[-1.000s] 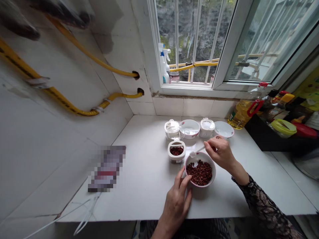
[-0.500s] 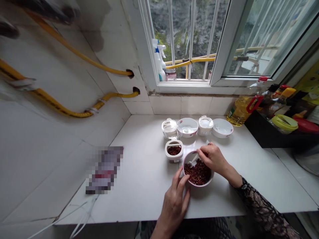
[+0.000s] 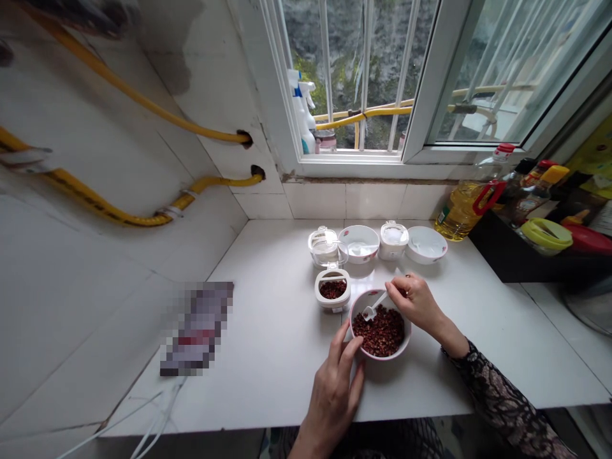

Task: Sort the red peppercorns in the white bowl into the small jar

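Observation:
My left hand (image 3: 333,401) grips the left side of a white bowl with a pink rim (image 3: 382,358), which is heaped with reddish-brown dried peppercorns (image 3: 380,331). My right hand (image 3: 411,303) pinches a small white plastic spoon (image 3: 375,306) above the bowl, with the spoon's head inside, near the far left wall. Just left of the bowl stands a small white lidded container (image 3: 332,290), open at the top and holding more of the peppercorns.
Along the back of the white counter (image 3: 268,382) stand a glass jar (image 3: 324,247), a white bowl (image 3: 358,244), a white lidded pot (image 3: 394,240) and another white bowl (image 3: 426,245). A cooking oil bottle (image 3: 463,210) and a black tray of bottles (image 3: 521,258) stand to the right. A pixelated packet (image 3: 196,328) lies left.
My right hand has moved left over the bowl, bringing the spoon head from the rim down inside it. My left hand stays on the bowl. The whole view has shifted slightly.

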